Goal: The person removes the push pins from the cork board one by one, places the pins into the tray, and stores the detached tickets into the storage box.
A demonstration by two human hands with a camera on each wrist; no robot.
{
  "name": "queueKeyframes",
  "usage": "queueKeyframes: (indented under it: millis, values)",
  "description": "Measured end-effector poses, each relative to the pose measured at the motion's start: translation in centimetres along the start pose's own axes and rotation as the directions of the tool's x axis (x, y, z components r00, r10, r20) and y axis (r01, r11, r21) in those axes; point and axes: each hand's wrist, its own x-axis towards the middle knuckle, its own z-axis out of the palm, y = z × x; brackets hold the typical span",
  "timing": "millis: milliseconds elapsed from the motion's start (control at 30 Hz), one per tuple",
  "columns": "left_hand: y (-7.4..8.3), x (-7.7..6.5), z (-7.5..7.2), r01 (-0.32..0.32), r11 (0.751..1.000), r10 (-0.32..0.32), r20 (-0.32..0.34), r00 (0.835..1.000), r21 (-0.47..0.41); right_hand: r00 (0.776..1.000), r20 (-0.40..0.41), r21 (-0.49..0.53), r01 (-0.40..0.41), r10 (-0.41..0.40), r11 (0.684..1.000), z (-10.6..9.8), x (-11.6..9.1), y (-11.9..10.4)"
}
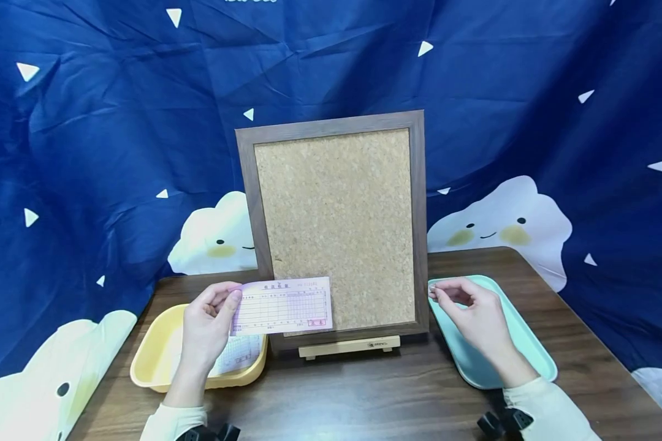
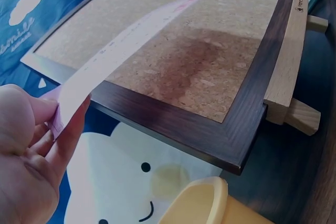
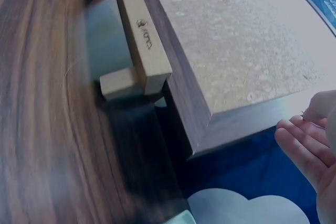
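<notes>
My left hand point(image 1: 206, 321) pinches a pink printed receipt form point(image 1: 281, 305) by its left end, between thumb and fingers. The slip stands out to the right, in front of the lower left part of a cork board point(image 1: 339, 226) with a dark wooden frame. In the left wrist view the receipt form point(image 2: 113, 53) bends slightly over the cork. My right hand point(image 1: 477, 312) is just right of the frame, above a mint tray point(image 1: 529, 346). Its thumb and fingertips pinch a small pin point(image 3: 303, 113), mostly hidden by the fingers.
The board leans on a pale wooden stand point(image 1: 350, 347) on the dark wooden table point(image 1: 364, 398). At left, a yellow basket point(image 1: 143, 361) holds more printed slips point(image 1: 239, 354). Behind everything hangs a blue cloth point(image 1: 331, 61) with clouds and triangles.
</notes>
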Motion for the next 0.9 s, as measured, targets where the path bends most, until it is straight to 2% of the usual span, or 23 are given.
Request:
queueKeyframes:
  millis: [167,400,533,733,900]
  values:
    - [-1.7,0.2,-0.5,0.005,1.0,-0.005,-0.012,1.0,-0.015,0.999,-0.019,-0.029,-0.029,0.028,0.999,-0.4,-0.6,2.9]
    - [-1.9,-0.1,-1.0,0.05,0.998,-0.05,0.0,0.999,0.034,0.996,-0.061,-0.083,-0.067,0.062,0.994,-1.7,-1.7,4.3]
    - [-1.8,0.1,-1.2,0.038,0.999,-0.038,-0.008,0.999,0.026,0.995,-0.061,-0.107,-0.082,0.076,0.991,-2.2,-1.9,4.7]
    - [-1.3,0.5,-1.5,0.001,1.0,-0.001,-0.032,0.999,0.012,0.996,-0.077,-0.131,-0.043,0.033,0.99,-2.9,-1.6,5.4]
    - [0.3,0.1,-1.8,-0.004,0.999,0.006,-0.049,0.999,0.038,0.997,-0.074,-0.149,-0.049,0.038,0.988,-3.4,-1.7,5.7]
